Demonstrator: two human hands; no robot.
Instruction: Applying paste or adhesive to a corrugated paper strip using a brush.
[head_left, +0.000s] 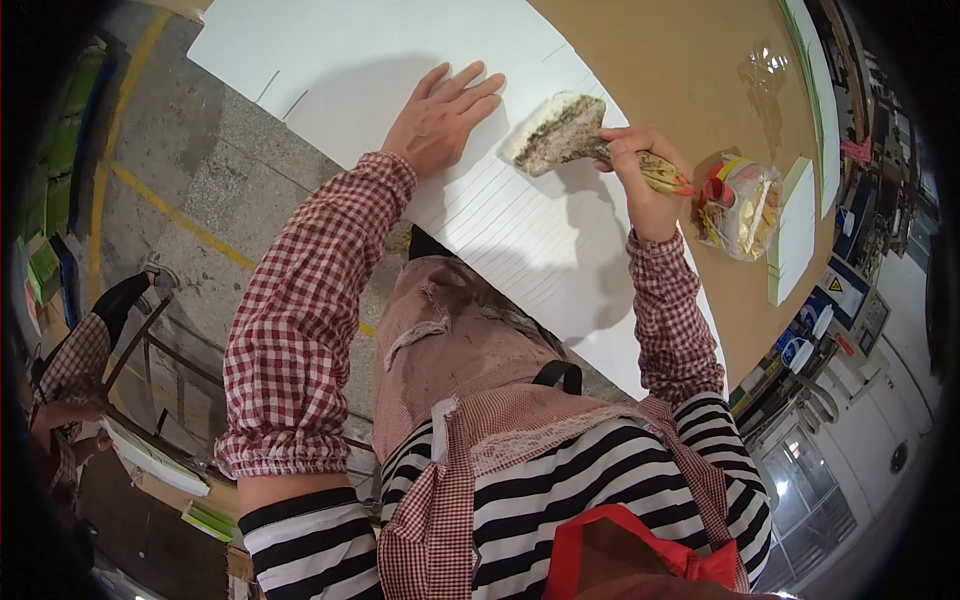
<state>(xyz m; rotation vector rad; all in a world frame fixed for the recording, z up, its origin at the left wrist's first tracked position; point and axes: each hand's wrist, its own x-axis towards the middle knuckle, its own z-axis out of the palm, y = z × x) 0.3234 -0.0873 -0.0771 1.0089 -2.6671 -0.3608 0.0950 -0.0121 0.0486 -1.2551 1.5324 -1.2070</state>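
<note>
A large white sheet lies across the work surface, with a fan of thin parallel lines on its near part. My left hand rests flat on it, fingers stretched out and a little apart. In my right hand is a wide, worn brush, gripped by its handle, whose end is red. The brush's pale, dark-stained head is over the sheet, left of my right hand; whether it touches cannot be made out. Just right of that hand stands a plastic-wrapped tub with yellowish contents.
Brown board extends beyond the sheet to the right. White strips with green edges lie along its far right. At the left, another person is beside a metal frame. Shelving with tools lines the right side.
</note>
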